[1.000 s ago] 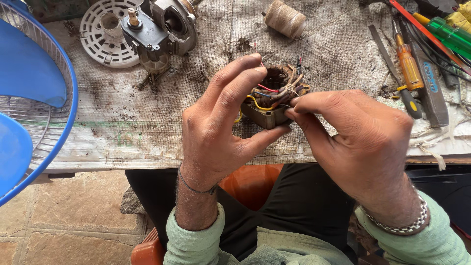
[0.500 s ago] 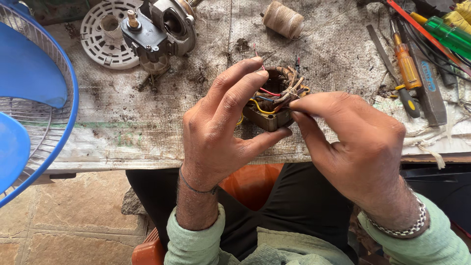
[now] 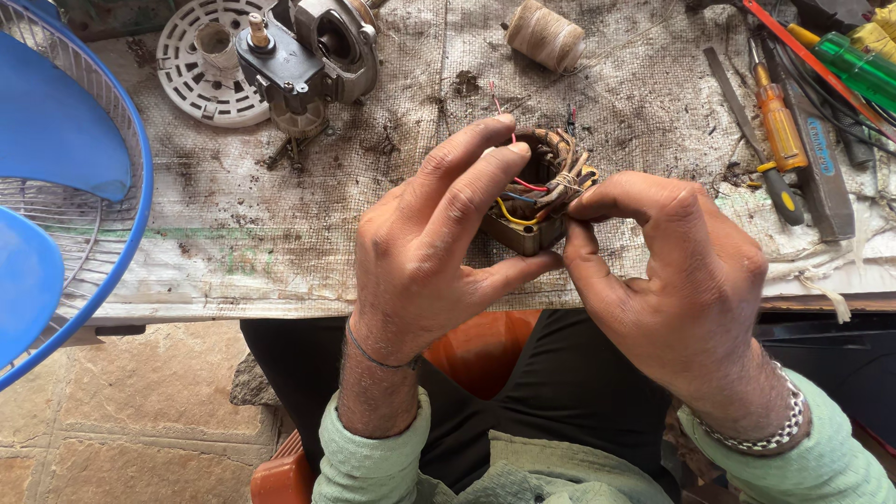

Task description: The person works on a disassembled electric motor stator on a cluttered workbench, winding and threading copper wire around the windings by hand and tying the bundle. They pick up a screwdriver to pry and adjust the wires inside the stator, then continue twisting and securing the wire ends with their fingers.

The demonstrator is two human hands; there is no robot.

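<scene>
While gripped, motor stator between fingers

Left hand covers most of the motor stator, lower body hidden. Blue fan guard cut by left edge; green screwdrivers cut off top right.

Bright, even daylight, soft shadows, sharp focus throughout, with slight wide-angle stretching at the edges.

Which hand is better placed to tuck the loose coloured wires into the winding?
Probably the right hand: its fingertips pinch at the stator winding beside the coloured wires. The left hand wraps the stator, steadying it, so it is not free.
</scene>
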